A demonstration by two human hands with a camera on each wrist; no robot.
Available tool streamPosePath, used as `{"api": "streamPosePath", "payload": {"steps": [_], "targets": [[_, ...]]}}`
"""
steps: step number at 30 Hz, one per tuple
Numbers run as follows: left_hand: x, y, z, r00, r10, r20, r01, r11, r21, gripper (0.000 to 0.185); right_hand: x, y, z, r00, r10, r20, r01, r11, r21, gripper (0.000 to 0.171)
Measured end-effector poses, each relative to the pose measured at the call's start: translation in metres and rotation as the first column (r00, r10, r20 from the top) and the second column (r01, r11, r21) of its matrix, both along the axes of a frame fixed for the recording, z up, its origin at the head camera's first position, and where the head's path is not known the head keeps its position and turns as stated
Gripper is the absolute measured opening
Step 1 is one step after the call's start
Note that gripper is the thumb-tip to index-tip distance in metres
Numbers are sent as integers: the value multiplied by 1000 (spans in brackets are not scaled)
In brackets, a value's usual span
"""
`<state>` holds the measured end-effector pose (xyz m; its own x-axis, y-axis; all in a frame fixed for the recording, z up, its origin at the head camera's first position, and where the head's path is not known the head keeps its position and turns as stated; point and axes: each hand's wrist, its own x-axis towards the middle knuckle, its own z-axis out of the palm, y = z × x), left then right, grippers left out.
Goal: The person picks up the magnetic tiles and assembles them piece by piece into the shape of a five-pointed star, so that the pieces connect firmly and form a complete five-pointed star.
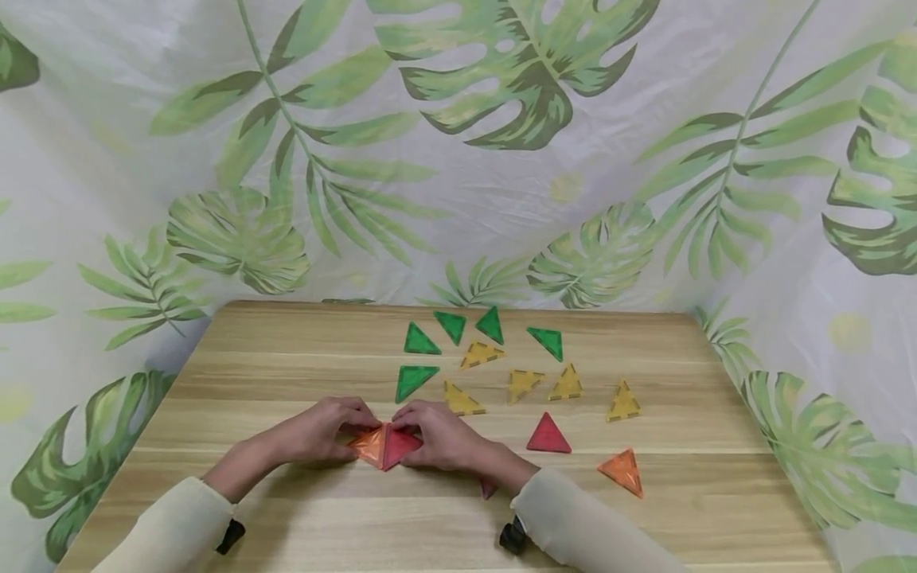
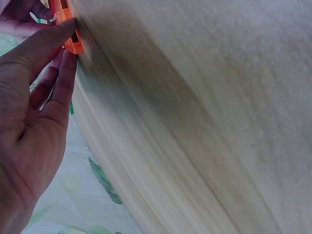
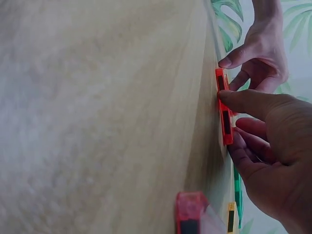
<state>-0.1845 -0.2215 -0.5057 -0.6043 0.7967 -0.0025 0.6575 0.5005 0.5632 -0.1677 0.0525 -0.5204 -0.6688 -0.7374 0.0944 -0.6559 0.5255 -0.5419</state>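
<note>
Two hands work near the worktop's [image 1: 286, 509] front edge: left hand [image 1: 322, 430] pinching the orange triangular tile [image 1: 369, 446], right hand [image 1: 444, 436] pinching the red triangular tile [image 1: 398, 446]; keep both tiles flat and adjoining edges aligned so they seat flush.

Left hand [image 1: 325, 430] and right hand [image 1: 437, 434] meet low together — fingers curled, pinching, forearms angled inward.

Bright, even, soft light; faint shadows. Head view sharp; wrist views blurred, tabletop perhaps defocused.
</note>
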Motion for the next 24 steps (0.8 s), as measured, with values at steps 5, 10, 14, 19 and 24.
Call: {"api": "streamPosePath", "payload": {"steps": [5, 10, 14, 19, 24], "targets": [[3, 5, 0, 1000, 29, -1, -29, 1000, 6, 52, 0, 9, 3, 999, -17, 33, 18, 999, -32, 50], [10, 13, 1, 994, 92, -56, -93, 996, -3, 63, 2, 26, 8, 997, -34, 66, 39, 997, -73, 48], [17, 21, 0, 982, 135, -132, -137, 990, -11, 67, 5, 41, 12, 996, -29, 83, 36, 996, -84, 48], [23, 28, 0, 966, 187, -180, -198, 979, -45, 72, 11, 61, 14, 996, -39, 82, 46, 996, -82, 49], [27, 32, 0, 954, 215, -210, -231, 971, -53, 74, 20, 84, 14, 991, -85, 99, 92, 993, -69, 51]]}}
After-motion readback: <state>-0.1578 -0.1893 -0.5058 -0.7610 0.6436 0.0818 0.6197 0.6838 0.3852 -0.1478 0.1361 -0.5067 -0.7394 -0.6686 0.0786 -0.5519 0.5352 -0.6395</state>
